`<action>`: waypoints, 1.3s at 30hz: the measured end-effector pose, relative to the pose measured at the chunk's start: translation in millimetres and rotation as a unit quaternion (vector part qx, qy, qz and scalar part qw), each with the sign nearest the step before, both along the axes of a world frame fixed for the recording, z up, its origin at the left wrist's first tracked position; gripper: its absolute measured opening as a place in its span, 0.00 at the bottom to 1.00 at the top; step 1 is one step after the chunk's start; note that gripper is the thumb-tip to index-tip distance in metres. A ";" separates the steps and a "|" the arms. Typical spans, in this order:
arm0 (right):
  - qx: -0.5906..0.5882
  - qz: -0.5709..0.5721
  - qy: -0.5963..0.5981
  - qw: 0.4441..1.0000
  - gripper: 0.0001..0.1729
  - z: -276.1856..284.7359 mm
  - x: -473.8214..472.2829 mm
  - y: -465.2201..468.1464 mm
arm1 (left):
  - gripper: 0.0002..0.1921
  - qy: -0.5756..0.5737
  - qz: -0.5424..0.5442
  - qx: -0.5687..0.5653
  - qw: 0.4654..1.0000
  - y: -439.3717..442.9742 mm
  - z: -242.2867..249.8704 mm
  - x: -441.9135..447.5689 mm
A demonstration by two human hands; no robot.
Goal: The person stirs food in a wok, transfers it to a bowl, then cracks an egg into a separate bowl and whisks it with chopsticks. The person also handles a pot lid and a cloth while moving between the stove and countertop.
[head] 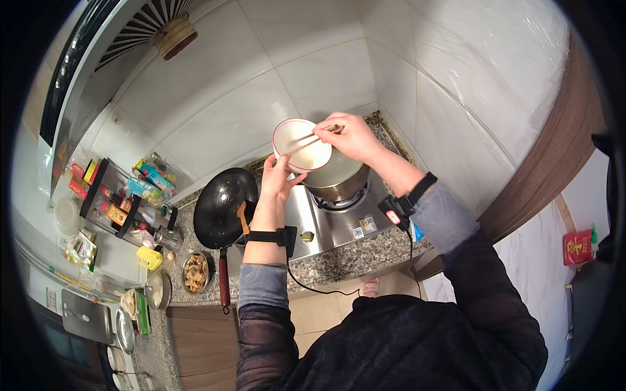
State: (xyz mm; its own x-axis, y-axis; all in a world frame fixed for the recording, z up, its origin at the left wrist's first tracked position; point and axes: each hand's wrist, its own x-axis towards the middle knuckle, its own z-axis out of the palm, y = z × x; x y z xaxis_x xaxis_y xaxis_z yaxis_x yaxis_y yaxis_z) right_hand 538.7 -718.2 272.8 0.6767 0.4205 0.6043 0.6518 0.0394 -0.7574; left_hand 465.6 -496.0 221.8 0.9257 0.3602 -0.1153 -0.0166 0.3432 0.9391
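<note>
My left hand [279,178] grips a white bowl [286,133] with a red rim, thumb over its near edge. The bowl is tilted above the left side of a metal pot [337,181] that stands on the right gas burner [345,203]. Between the fingers of my right hand [349,136] is a pair of chopsticks [307,139], their tips reaching into the bowl. Pale contents or the bowl's white inside show there; I cannot tell which. Cloudy pale liquid [337,170] shows in the pot, partly hidden by the bowl and my right hand.
A black wok [222,205] holding a wooden spatula [242,217] stands left, its red-brown handle [224,283] jutting past the counter edge. Beside it are a metal bowl of brown food pieces [195,273], an egg [170,255] and a rack of bottles [117,205]. Tiled walls [323,73] rise behind.
</note>
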 end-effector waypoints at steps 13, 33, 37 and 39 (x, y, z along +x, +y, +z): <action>0.015 -0.075 0.058 0.995 0.09 -8.2 14.6 -3.2 | 0.27 -0.038 -0.007 -0.024 0.999 5.5 -12.9 1.3; 0.049 -0.013 0.253 0.966 0.13 -46.8 60.8 -38.5 | 0.32 0.182 -0.058 0.044 0.981 15.3 -3.3 11.6; 0.079 0.007 0.270 0.960 0.13 -39.0 68.5 -48.4 | 0.30 0.205 -0.108 0.066 0.971 20.0 16.6 14.0; 0.067 -0.019 0.319 0.945 0.13 -38.4 65.2 -56.3 | 0.28 0.203 -0.099 0.063 0.972 20.7 26.0 13.8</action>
